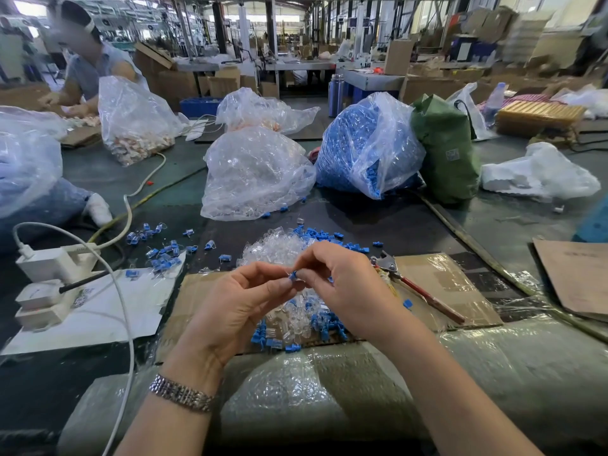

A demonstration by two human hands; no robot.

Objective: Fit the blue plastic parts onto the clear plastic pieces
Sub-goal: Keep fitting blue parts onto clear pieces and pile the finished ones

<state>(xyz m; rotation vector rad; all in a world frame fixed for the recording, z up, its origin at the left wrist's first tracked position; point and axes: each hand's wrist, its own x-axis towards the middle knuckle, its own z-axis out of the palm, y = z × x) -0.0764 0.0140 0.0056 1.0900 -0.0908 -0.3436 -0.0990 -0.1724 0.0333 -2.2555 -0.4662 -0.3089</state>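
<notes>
My left hand (243, 297) and right hand (342, 278) meet fingertip to fingertip, both pinching one blue part (293, 275) between them; whether a clear piece is there too, I cannot tell. Loose clear pieces (296, 315) lie just beneath, more blue parts (320, 234) farther off.

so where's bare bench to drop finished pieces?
Free: the cardboard right of the pliers, and the white sheet between the power strip and left hand. Crowded: the loose parts pile under both hands, bags behind.
</notes>
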